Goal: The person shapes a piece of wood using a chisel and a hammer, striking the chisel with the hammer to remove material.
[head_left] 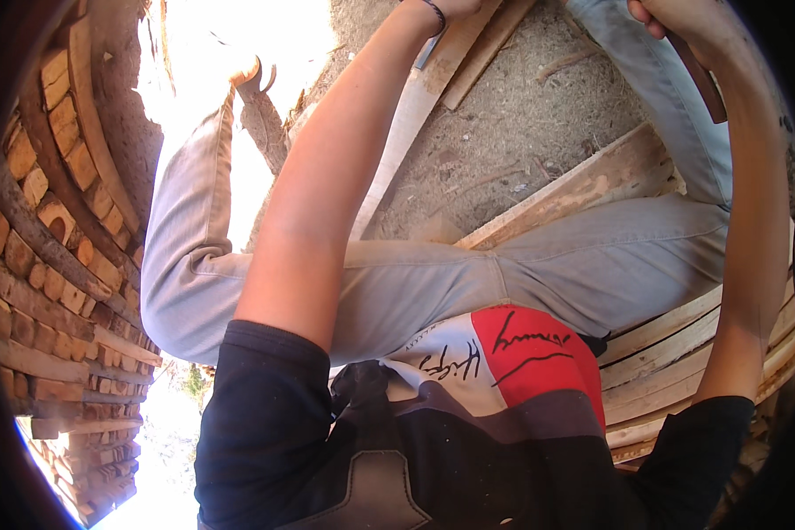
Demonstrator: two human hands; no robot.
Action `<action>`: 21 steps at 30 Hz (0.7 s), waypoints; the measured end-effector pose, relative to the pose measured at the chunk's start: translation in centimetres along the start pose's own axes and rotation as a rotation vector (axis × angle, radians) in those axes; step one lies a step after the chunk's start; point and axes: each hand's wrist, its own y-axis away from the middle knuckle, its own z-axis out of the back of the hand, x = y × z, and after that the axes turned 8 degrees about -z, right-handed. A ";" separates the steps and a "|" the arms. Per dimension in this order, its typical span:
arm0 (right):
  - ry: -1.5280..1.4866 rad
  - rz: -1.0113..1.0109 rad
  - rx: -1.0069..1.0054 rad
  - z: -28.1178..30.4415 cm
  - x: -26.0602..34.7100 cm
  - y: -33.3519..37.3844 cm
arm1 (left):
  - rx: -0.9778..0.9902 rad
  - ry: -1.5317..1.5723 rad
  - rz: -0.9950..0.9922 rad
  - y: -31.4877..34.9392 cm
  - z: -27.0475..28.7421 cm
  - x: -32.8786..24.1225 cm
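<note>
My left hand [458,7] reaches to the top edge, where its fingers are cut off. Below its wrist, a thin grey metal strip [427,53] lies against a long pale board [406,124]; whether the hand holds it cannot be seen. My right hand [685,19] is at the upper right, its fingers curled round a flat, dark brown wooden handle [700,81] that slants down along the forearm. The handle's other end is hidden. A narrower board [486,57] lies beside the pale one, on the sandy ground.
My grey-trousered legs [415,274] are spread around the boards. Another rough board [583,181] lies on the ground between them. Long planks [662,371] are stacked at the right. Cut wood blocks [57,212] are piled high at the left, beside glaring sunlit ground.
</note>
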 end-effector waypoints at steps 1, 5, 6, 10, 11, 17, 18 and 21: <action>-0.008 0.007 -0.024 -0.3 -0.1 0.1 | -0.043 -0.017 -0.057 -0.1 -0.1 0.0; -0.127 -0.074 -0.057 -1.4 0.3 -0.7 | 0.076 -0.043 0.111 -0.1 0.1 -0.2; -0.078 -0.106 -0.016 -1.4 0.1 -0.5 | 0.068 -0.103 0.079 -0.1 0.1 -0.4; -0.129 -0.050 -0.083 -1.6 -0.9 0.3 | 0.050 -0.187 0.121 0.0 -0.1 -1.1; -0.204 0.011 -0.152 -2.0 -1.2 0.2 | 0.022 -0.211 0.114 0.2 -0.2 -1.2; -0.322 0.054 -0.230 -1.5 -5.3 2.4 | -0.079 -0.055 0.155 2.1 2.4 -2.7; -0.364 0.093 -0.270 -1.4 -6.2 3.0 | -0.083 0.030 0.243 3.2 3.7 -3.3; -0.488 0.089 -0.329 -1.3 -8.3 5.5 | -0.072 -0.021 0.193 6.2 7.3 -6.1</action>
